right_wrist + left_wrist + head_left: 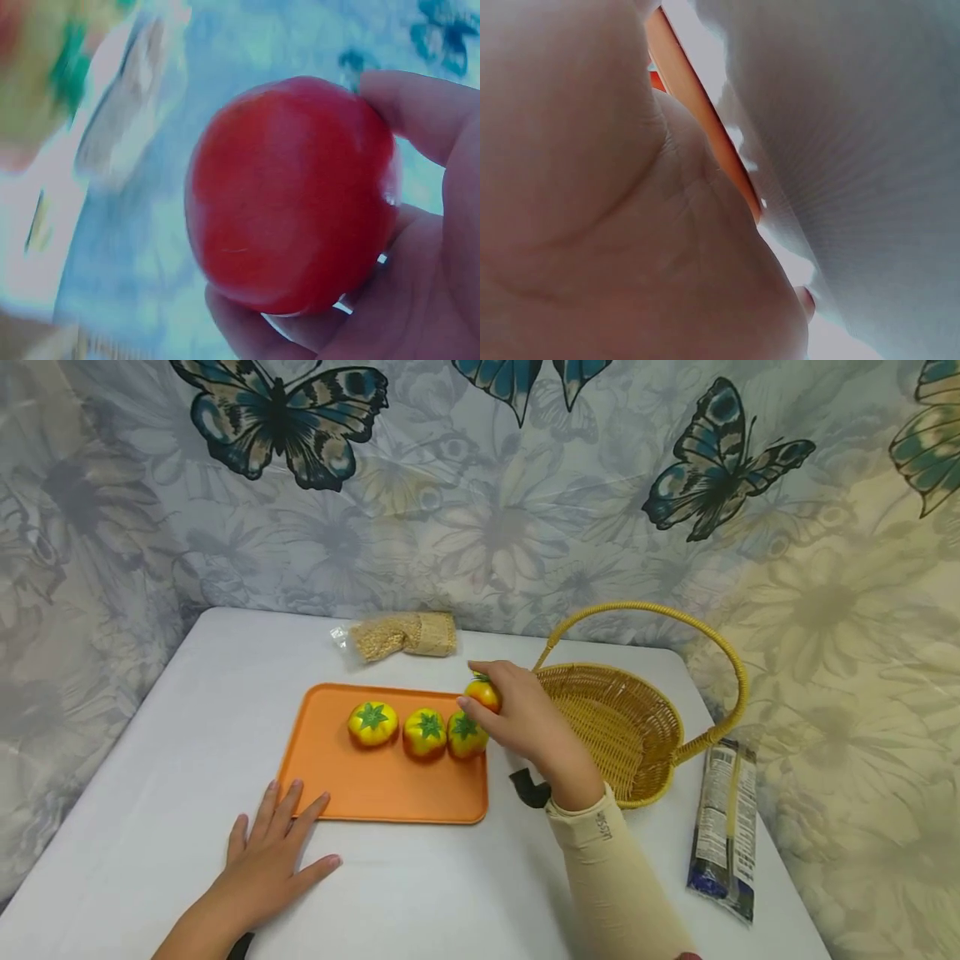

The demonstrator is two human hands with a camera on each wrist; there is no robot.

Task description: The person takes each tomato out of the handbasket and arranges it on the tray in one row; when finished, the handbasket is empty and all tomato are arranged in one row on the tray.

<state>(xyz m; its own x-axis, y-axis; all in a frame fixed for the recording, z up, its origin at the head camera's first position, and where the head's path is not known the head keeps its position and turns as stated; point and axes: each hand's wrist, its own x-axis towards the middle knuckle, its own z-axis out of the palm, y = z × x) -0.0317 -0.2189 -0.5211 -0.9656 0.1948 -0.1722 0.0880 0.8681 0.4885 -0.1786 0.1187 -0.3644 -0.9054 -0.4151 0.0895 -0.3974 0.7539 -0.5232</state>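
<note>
My right hand [528, 714] grips a tomato [483, 694] between thumb and fingers, above the right end of an orange tray [375, 793]. Seen close up in the right wrist view, the underside of this tomato [292, 195] is smooth, shiny and red. Three more yellow-and-red tomatoes with green star-shaped tops sit on the tray: one on the left [372, 724], one in the middle [424, 733] and one on the right [467, 737]. With its fingers spread, my left hand [270, 856] rests at the tray's near left corner. Mostly palm fills the left wrist view.
A yellow wicker basket [663, 714] with a tall handle stands right of the tray, partly behind my right forearm. Behind the tray lies a clear packet of straw-coloured material [405, 637]. A dark plastic package [723, 831] lies near the table's right edge. Butterfly-patterned cloth hangs behind.
</note>
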